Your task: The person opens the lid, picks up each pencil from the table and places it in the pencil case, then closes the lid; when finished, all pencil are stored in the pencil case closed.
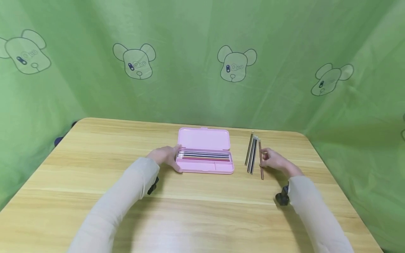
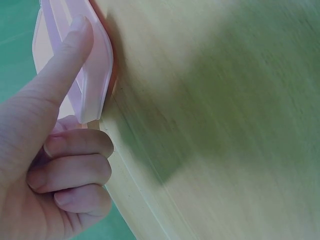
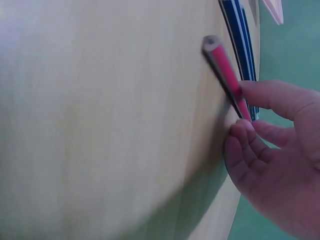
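A pink pencil case (image 1: 204, 139) lies open, its lid folded back. Several pencils (image 1: 205, 155) lie side by side in its long rear compartment, dark striped ones and a reddish one. My left hand (image 1: 166, 155) holds the case's left end, thumb along the front corner; in the left wrist view the other fingers curl below the edge. To the right of the case, my right hand (image 1: 274, 161) pinches a red and black pencil (image 3: 226, 72) between thumb and fingers. Just left of it, several dark striped pencils (image 1: 252, 154) lie on the table, pointing roughly away from me.
The wooden table (image 1: 202, 214) ends at a green curtain (image 1: 190, 98) with bear-face prints behind and at the sides. Two smaller compartments (image 1: 224, 166) in the case's front hold no pencils. A dark camera (image 1: 283, 197) sits at the right wrist.
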A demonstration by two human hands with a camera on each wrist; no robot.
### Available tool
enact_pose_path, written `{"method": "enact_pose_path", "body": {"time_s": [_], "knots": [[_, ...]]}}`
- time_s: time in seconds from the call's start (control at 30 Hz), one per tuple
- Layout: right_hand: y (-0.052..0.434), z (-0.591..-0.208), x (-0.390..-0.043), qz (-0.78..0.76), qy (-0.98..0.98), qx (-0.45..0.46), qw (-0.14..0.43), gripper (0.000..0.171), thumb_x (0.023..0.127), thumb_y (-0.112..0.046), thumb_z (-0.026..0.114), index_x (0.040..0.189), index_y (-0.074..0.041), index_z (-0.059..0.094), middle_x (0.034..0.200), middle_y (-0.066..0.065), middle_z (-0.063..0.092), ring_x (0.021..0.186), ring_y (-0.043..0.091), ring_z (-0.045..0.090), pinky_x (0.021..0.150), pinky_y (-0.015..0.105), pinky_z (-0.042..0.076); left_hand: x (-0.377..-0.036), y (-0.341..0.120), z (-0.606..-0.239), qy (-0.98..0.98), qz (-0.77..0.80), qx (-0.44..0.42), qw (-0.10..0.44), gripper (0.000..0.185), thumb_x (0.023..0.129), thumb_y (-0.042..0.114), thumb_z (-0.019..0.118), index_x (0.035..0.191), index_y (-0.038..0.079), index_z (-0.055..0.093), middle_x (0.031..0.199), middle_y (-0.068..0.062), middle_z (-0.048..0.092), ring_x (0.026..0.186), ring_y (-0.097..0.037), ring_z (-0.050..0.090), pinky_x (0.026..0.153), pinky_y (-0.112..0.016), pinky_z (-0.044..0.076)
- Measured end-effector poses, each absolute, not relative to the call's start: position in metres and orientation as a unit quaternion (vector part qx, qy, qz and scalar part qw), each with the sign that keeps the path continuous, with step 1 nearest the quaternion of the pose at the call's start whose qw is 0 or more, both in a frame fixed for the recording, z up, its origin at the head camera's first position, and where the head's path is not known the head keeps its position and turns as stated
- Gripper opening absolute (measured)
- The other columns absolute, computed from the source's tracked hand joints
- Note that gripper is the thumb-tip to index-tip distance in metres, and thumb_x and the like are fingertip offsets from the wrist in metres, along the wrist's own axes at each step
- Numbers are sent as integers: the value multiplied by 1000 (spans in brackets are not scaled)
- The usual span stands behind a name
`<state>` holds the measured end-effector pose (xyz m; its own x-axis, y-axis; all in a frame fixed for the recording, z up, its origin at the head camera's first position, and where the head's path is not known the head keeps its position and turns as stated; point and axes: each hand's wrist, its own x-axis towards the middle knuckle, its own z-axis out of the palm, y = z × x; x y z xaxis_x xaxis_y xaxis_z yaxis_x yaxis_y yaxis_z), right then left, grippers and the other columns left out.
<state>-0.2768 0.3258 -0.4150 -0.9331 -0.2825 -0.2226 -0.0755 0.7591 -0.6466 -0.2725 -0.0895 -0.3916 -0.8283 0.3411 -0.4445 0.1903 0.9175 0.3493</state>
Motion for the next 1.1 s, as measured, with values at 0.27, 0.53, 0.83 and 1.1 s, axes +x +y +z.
{"method": "enact_pose_path", "body": {"time_s": [0.27,0.53,0.83,1.1], "knots": [[323,-411,-275,-311,933,-87,158,68,78,-6,64,123,26,26,100,30,48,90,34,50,84,45,46,-271,-93,-394,942,156,150,256,111,65,44,78,147,12,11,141,-23,35,128,-35,36,105,-47,31],[315,-408,-276,-276,945,-59,167,52,82,-3,60,117,24,33,90,26,53,81,31,55,77,41,50,-272,-93,-392,944,149,150,253,110,64,45,78,147,13,12,139,-22,39,125,-35,40,103,-47,34],[312,-403,-276,-249,953,-35,166,43,84,0,51,119,19,34,107,38,47,94,43,53,86,49,47,-272,-89,-393,942,151,151,259,111,64,45,78,147,13,12,139,-23,38,125,-35,39,103,-46,34],[304,-388,-276,-233,960,-83,133,46,85,2,50,125,14,33,106,38,51,95,47,53,84,53,46,-276,-91,-395,943,143,149,261,116,59,51,79,146,12,13,138,-22,39,124,-35,40,102,-47,35]]}}
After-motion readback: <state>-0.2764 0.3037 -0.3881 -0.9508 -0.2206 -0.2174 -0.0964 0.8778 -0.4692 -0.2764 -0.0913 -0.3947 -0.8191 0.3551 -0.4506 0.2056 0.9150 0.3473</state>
